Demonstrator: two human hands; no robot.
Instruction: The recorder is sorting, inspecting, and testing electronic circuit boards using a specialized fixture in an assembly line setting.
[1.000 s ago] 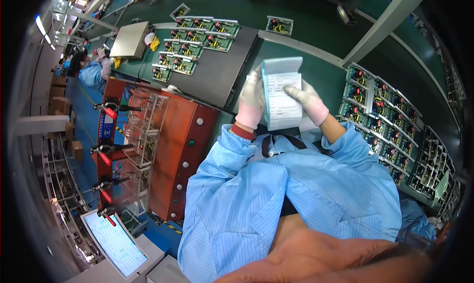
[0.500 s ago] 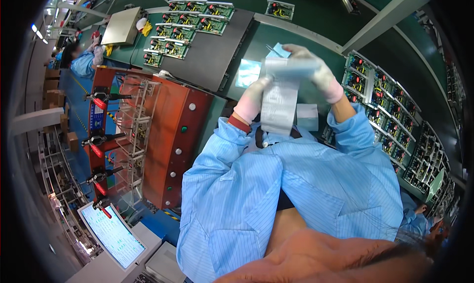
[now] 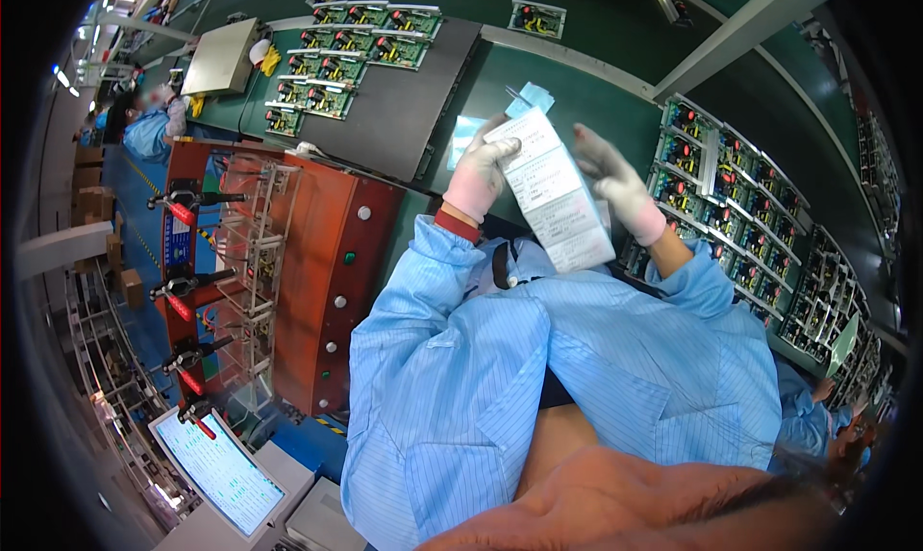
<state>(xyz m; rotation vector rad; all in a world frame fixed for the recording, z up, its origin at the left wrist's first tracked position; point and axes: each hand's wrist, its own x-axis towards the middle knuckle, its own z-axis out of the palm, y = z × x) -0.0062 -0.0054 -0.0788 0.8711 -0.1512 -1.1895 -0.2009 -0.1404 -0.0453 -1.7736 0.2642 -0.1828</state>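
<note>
A strip of white printed paper labels (image 3: 560, 203) hangs slanted in front of my chest, its lower end toward the right. My gloved left hand (image 3: 479, 178) is closed on its upper left edge, thumb on the printed face. Just right of the strip is my gloved right hand (image 3: 620, 187), fingers apart and nothing seen in them. Some fingertips have no glove cover. Beyond the strip lies a pale blue sheet (image 3: 538, 97) on the green bench, with a thin dark tool beside it. Another light blue sheet (image 3: 463, 133) is partly hidden behind my left hand.
Rows of circuit boards (image 3: 332, 68) stand far left beside a dark grey panel (image 3: 411, 99); more boards (image 3: 716, 181) fill the right. A red-brown fixture (image 3: 336, 200) with red-handled clamps is close on my left, a monitor (image 3: 223, 474) lower left. A person (image 3: 149, 128) sits far left.
My right hand has come off the strip and moved slightly lower, fingers apart. The strip, earlier folded over at its top, now hangs flat and slanted, its lower end swung right.
</note>
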